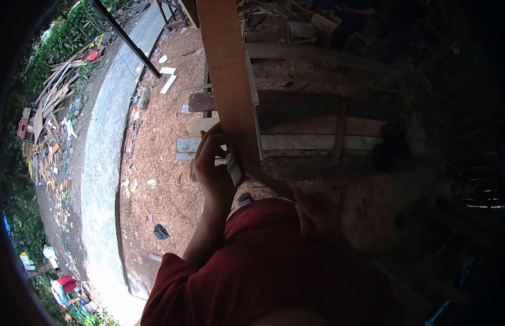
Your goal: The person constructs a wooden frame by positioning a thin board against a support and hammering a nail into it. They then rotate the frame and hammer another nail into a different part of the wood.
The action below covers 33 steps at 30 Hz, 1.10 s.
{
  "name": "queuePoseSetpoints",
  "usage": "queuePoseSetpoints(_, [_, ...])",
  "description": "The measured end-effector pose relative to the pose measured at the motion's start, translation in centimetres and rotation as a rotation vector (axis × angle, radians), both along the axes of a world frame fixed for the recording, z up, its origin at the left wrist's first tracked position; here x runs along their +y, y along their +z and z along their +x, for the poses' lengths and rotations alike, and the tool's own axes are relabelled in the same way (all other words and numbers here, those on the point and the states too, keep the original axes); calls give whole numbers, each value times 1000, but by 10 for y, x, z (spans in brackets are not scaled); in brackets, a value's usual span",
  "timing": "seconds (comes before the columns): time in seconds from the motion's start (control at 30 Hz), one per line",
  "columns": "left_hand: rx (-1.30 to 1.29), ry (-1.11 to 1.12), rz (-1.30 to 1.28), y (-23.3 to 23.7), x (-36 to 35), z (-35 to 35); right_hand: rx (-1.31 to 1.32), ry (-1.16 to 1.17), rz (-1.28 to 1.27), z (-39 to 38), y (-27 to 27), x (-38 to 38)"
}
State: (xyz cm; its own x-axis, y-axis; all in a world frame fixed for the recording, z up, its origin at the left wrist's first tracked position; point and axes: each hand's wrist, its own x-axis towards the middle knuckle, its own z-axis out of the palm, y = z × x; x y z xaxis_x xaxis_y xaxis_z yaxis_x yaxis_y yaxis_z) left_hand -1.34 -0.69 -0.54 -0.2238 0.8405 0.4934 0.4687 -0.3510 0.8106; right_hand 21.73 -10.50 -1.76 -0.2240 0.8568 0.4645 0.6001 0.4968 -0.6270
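A long brown wooden board point(226, 70) runs from the top of the view down toward my body. At its near left edge my left hand point(210, 163) is closed, with the fingers bent and thumb and forefinger near together. Whatever sits between those fingertips is too small to make out. A hammer point(235, 169) has its dark metal head right beside my left hand, close to the board's near end. Its handle slants down to the right into my right hand point(316, 213), which is closed around it in deep shade.
Several planks point(318, 142) lie crosswise behind and right of the board. Wood shavings cover the ground point(154, 201). A concrete strip point(103, 163) runs along the left, with scrap wood point(51, 98) beyond it. A dark post point(127, 41) slants down at upper left.
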Motion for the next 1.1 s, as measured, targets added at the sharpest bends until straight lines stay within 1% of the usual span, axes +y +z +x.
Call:
queuePoseSetpoints(0.07, [-104, -35, 26, -2, 0, -2, -21, 63, 127, 3, 4, -3])
queuePoseSetpoints(0.1, [-104, -37, 24, -5, 0, -3, -21, 60, 125, 1, 5, -3])
queuePoseSetpoints(0.17, [46, 33, 58, -11, 2, -4, -13, -49, -93, -5, 6, 1])
queuePoseSetpoints(0.2, [47, 35, 59, -8, 1, -3, -13, -48, -91, -5, 4, -1])
queuePoseSetpoints(0.27, [-18, 31, -26, -1, -2, -1, -10, -19, 24, -3, -2, -1])
queuePoseSetpoints(0.3, [-17, 34, -28, -2, -2, -2, -9, -16, 21, -2, -2, -1])
queuePoseSetpoints(0.37, [-27, -26, 75, -3, 0, -4, 3, 35, 121, 0, -2, -3])
queuePoseSetpoints(0.4, [-27, -29, 76, -4, -1, -2, 3, 33, 122, -1, 0, -2])
queuePoseSetpoints(0.47, [-38, -10, -87, -4, -2, 0, -15, -65, -70, -7, 7, 1])
queuePoseSetpoints(0.5, [-38, -10, -83, -4, -1, -1, -14, -65, -66, -5, 3, 1])
queuePoseSetpoints(0.57, [3, -67, 52, -6, -1, -1, 14, 21, 86, 1, -6, -1])
queuePoseSetpoints(0.67, [-64, -78, -13, 6, -4, 5, -11, -31, 80, -1, 2, 0])
queuePoseSetpoints(0.7, [-64, -80, -11, 3, -3, 4, -11, -33, 82, -2, 2, 0])
queuePoseSetpoints(0.77, [15, -12, -56, -5, -2, 1, 14, -58, -22, -3, 1, 2])
queuePoseSetpoints(0.8, [13, -9, -52, -3, 0, 1, 13, -55, -18, -2, 1, 3])
queuePoseSetpoints(0.87, [59, -19, 32, -1, -1, 1, 20, -10, 82, 0, 0, 0])
queuePoseSetpoints(0.9, [59, -21, 28, -2, -1, 1, 19, -12, 78, -1, 1, -1])
queuePoseSetpoints(0.97, [-35, 34, -2, -8, 1, 2, -3, -58, 1, -4, 4, 1])
queuePoseSetpoints(1.1, [48, 28, 61, -9, 3, -2, -8, -13, 10, 0, 3, 2])
